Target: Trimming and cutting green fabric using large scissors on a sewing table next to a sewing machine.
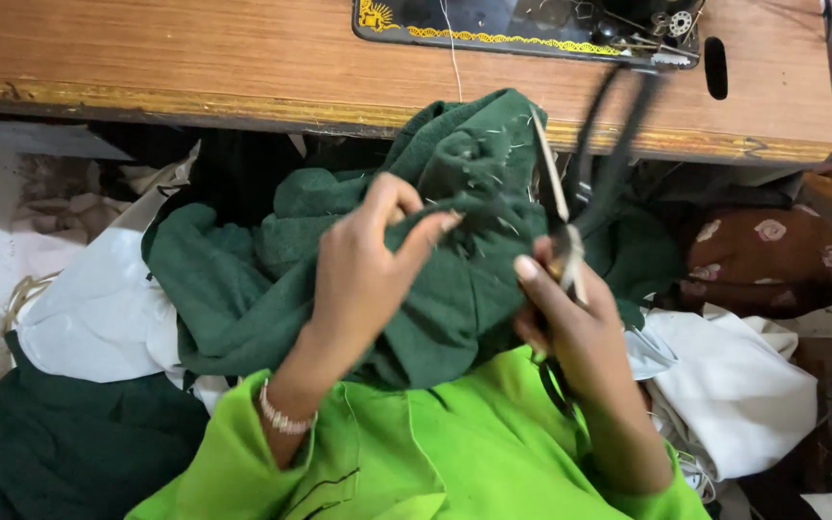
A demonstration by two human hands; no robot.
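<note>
My left hand pinches a fold of dark green cloth, which is bunched up over my lap and dotted with short pale thread ends. My right hand grips a pair of scissors with the blades pointing up and away, close to the right edge of the green cloth. The scissor blades are blurred by motion. I wear bright green sleeves and a pale beaded bracelet on my left wrist.
A wooden sewing table spans the top, with the black base of a sewing machine set in it. White cloth lies at left and right; a brown flowered bundle sits at right.
</note>
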